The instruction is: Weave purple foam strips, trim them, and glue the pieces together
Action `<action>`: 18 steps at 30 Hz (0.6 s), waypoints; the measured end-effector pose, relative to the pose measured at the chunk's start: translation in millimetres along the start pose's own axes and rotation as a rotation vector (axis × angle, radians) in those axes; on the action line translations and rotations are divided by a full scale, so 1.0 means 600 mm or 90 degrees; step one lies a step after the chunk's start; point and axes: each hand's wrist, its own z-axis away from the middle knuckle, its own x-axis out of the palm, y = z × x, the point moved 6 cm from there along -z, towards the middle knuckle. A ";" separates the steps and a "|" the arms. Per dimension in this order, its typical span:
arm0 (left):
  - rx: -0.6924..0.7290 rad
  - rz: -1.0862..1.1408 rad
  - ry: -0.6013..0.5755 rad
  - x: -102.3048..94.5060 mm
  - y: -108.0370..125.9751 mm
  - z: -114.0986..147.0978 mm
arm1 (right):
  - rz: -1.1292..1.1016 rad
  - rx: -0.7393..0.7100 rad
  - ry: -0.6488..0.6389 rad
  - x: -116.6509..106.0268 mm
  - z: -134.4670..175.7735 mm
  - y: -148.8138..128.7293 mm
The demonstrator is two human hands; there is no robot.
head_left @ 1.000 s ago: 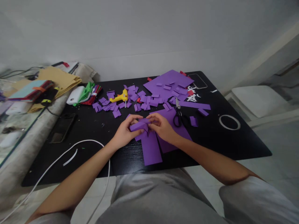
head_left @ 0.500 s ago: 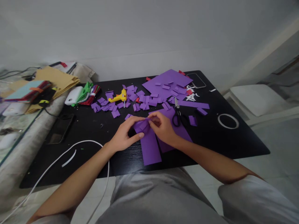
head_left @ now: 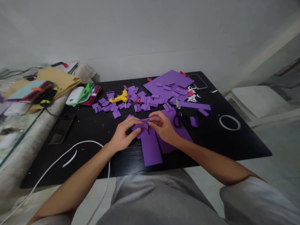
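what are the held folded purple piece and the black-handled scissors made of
Held folded purple piece: apparently matte thin card or stiff paper, from its sharp creases. Black-handled scissors: blades probably metal, given their pale grey; dull dark handles likely plastic.

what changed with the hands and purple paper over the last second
The broad purple flap once under the left thumb no longer shows there; a small folded purple piece now stands between the hands. The left hand has drawn back slightly; whether it touches the piece is unclear. The right hand is still at it. The yellow glue gun, scissors and purple strip below stayed put.
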 end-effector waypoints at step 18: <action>0.054 -0.053 -0.007 -0.006 0.010 0.004 | -0.012 0.049 0.015 -0.008 -0.005 0.013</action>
